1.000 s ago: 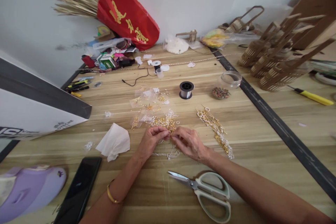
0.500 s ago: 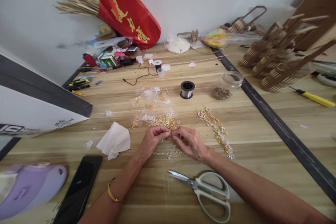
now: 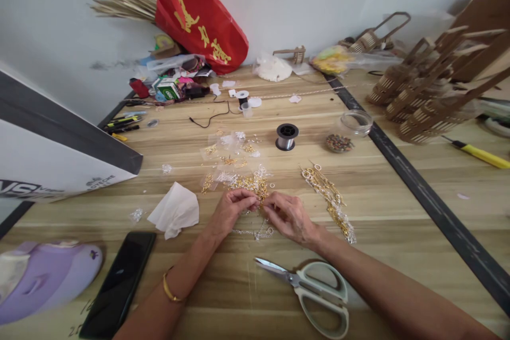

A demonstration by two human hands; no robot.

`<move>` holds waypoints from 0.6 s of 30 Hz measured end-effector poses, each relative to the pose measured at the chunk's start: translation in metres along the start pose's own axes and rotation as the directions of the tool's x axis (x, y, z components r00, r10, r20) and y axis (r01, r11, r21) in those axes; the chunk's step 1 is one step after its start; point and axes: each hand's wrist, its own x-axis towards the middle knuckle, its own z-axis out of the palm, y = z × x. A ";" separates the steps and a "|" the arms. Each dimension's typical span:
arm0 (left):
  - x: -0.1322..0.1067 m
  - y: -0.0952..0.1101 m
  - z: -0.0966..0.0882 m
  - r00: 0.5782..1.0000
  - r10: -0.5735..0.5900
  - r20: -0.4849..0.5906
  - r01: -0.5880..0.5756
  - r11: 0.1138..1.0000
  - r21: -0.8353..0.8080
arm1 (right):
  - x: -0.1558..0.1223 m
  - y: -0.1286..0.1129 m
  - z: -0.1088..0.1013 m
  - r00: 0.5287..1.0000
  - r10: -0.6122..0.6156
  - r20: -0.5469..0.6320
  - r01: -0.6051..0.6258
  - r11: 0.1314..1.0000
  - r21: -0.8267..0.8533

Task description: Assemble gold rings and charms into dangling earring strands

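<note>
My left hand (image 3: 236, 208) and my right hand (image 3: 290, 216) meet fingertip to fingertip at the middle of the table, both closed in a pinch. What sits between the fingertips is too small to make out. Just beyond them spreads a pile of gold and silver beads and findings (image 3: 255, 185). A thin silver chain (image 3: 255, 233) lies on the wood below the hands. To the right, several gold and silver chains (image 3: 329, 196) are bunched together. Scissors with pale handles (image 3: 303, 281) rest, blades parted slightly, between my forearms.
A spool of wire (image 3: 286, 137) and a clear jar of mixed beads (image 3: 340, 141) stand farther back. At left are a white tissue (image 3: 175, 210), a black phone (image 3: 119, 281) and a purple object (image 3: 51, 281). Small woven baskets (image 3: 422, 101) crowd the right rear, near a yellow-handled tool (image 3: 484, 154).
The view has shifted slightly, so background things sit a little farther right. Both hands keep their pinch at nearly the same spot.
</note>
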 end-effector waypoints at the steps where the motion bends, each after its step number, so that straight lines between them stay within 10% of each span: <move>1: 0.000 0.000 0.000 1.000 0.000 0.004 0.000 1.000 0.004 | 0.000 0.000 0.000 1.000 0.000 0.002 0.000 1.000 0.002; 18: 0.000 -0.004 -0.003 1.000 0.011 0.023 -0.012 0.998 0.057 | 0.000 0.000 0.001 1.000 -0.011 -0.004 0.011 1.000 0.008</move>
